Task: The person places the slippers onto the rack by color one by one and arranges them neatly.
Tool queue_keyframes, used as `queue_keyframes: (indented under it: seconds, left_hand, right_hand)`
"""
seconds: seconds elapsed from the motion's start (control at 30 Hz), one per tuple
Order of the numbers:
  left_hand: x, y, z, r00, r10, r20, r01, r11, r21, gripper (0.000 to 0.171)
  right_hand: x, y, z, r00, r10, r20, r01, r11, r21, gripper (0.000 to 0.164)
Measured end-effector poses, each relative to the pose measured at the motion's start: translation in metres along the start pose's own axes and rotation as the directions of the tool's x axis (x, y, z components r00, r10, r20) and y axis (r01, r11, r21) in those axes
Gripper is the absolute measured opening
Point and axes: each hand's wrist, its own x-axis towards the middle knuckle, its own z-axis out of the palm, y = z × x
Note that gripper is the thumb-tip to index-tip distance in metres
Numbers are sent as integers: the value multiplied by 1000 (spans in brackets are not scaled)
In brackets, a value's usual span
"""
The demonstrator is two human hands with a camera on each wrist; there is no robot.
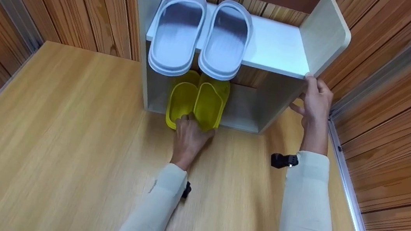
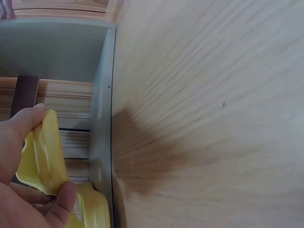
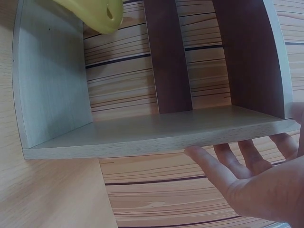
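Note:
My left hand [image 1: 191,137] pinches the heel of the right yellow slipper [image 1: 208,106] at the lower opening of a small shoe rack [image 1: 277,104]. In the left wrist view, this slipper's heel [image 2: 51,152] stands higher off the bottom board than its mate's [image 2: 97,211]. The left yellow slipper [image 1: 182,97] rests beside it, toe inward. My right hand [image 1: 317,101] holds the rack's right side panel. One finger lies at the shelf's front corner; the others touch the panel's outer face [image 3: 266,190].
Two pale grey slippers [image 1: 178,33] sit on the white upper shelf [image 1: 277,42], heels jutting past its front edge. The rack stands on a wooden surface [image 1: 68,145] against plank walls [image 1: 86,2]. A metal rail [image 1: 351,204] runs along the right side.

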Motion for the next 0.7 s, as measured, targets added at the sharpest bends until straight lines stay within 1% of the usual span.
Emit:
queue_keyframes:
  seconds: [0.13,0.23,0.4,0.5,0.63,0.7]
  left_hand:
    - [2,1,5,1000,-14,9,14,1000,12,72]
    - [4,1,8,1000,-12,16,11,1000,14,72]
    - [4,-2,11,1000,-17,20,17,1000,12,68]
    - [5,-2,14,999,-23,27,22,1000,13,64]
    - [9,-1,17,999,-25,28,24,1000,15,60]
    - [11,0,19,999,-31,32,30,999,26,61]
  right_hand:
    - [1,-1,0,1000,7,-2,-7,1000,0,34]
    - [2,-2,0,1000,1,-2,-1,1000,1,35]
    - [0,1,0,1000,2,4,-2,1000,2,36]
    - [-1,2,0,1000,-13,3,13,1000,-2,37]
    - [-1,1,0,1000,-24,1,24,1000,-8,37]
    - [-1,-1,0,1000,-12,0,12,1000,-13,36]
